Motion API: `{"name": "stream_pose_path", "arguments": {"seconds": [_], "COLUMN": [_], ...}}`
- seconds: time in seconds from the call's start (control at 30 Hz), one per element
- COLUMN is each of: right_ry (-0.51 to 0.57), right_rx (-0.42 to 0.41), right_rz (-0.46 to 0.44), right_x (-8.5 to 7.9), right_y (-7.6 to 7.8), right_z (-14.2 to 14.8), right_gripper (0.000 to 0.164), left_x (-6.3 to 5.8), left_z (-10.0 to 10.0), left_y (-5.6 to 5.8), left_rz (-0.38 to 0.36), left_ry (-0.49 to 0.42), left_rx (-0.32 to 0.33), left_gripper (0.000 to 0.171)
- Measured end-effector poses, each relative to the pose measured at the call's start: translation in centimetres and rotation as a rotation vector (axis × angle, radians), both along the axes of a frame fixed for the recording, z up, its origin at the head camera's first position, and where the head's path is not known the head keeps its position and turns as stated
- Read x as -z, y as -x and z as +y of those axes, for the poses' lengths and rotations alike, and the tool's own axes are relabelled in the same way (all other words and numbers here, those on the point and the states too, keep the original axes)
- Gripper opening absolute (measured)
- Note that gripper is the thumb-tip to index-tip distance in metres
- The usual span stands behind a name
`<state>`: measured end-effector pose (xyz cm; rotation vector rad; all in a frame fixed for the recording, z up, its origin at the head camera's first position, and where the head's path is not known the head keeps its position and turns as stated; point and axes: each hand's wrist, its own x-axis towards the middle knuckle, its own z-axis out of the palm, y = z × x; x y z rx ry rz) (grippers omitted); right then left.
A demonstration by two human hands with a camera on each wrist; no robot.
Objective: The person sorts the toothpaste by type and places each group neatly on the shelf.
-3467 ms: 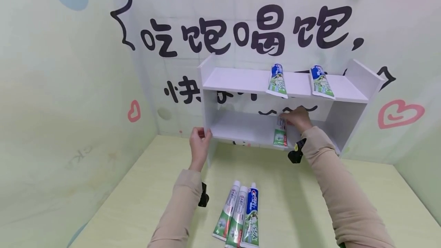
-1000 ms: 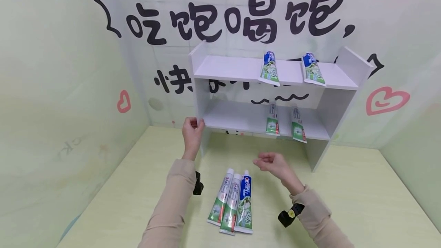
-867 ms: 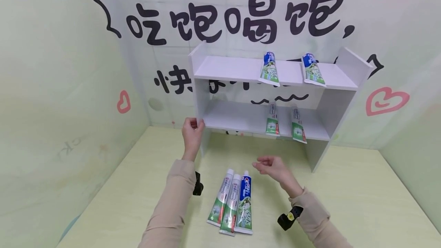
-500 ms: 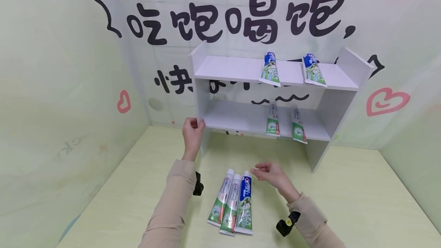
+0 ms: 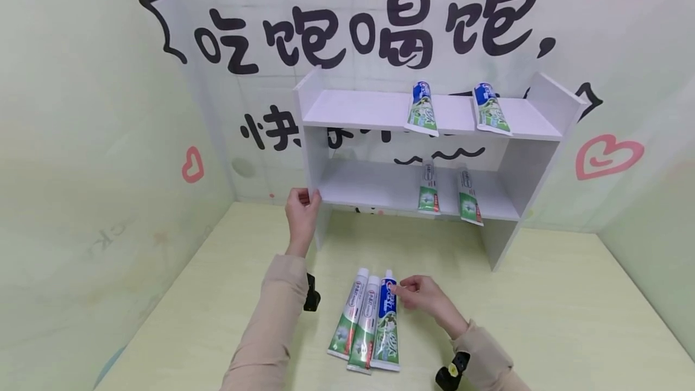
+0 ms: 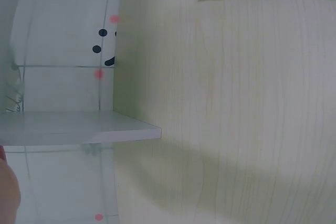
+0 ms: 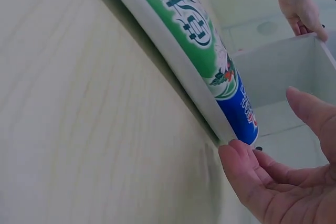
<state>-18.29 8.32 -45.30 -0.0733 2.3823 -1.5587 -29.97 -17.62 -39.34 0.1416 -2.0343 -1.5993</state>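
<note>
My left hand (image 5: 302, 216) grips the front edge of the left side panel of a white shelf (image 5: 358, 107), thumb and fingers on either side. On the table, my right hand (image 5: 429, 300) is at the cap end of a blue-and-green toothpaste tube (image 5: 387, 324). In the right wrist view, its fingertips (image 7: 233, 153) lie against or just beside the tube's blue end, and the thumb stands apart. Two silver-and-green toothpaste tubes, a middle one (image 5: 364, 330) and a left one (image 5: 349, 318), lie alongside, caps toward the shelf.
Two blue-and-green tubes, a left one (image 5: 422, 110) and a right one (image 5: 491, 110), lie on the upper board. Two silver-and-green tubes, a left one (image 5: 429, 189) and a right one (image 5: 469, 198), lie on the lower board. Printed walls (image 5: 136, 137) enclose the table (image 5: 570, 306).
My right hand has left the silver-and-green tube on the lower board and come down to the blue-and-green tube on the table. My left hand keeps its grip on the shelf.
</note>
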Motion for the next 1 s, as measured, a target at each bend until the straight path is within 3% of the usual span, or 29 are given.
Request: {"name": "stream_pose_path", "arguments": {"seconds": [0.2,0.47,0.73,1.0], "right_ry": [-0.001,-0.086,-0.095,-0.111], "right_rx": [-0.029,-0.022,0.020,0.024], "right_rz": [-0.024,-0.009,-0.013,-0.040], "right_x": [0.8,1.3,1.4,1.5], "right_y": [-0.7,-1.2,-1.3,-1.8], "right_z": [-0.6,-1.4,-2.4,-3.0], "right_gripper": [0.061,0.067,0.064,0.047], "left_x": [0.2,0.2,-0.2,0.1], "left_z": [0.1,0.2,0.1,-0.1], "left_y": [-0.1,-0.1,0.0,-0.1], "left_rz": [0.003,0.007,-0.021,-0.019], "left_ry": [-0.009,-0.021,-0.027,-0.022], "left_rx": [0.007,0.008,0.015,0.016], "left_gripper": [0.026,0.026,0.027,0.028]}}
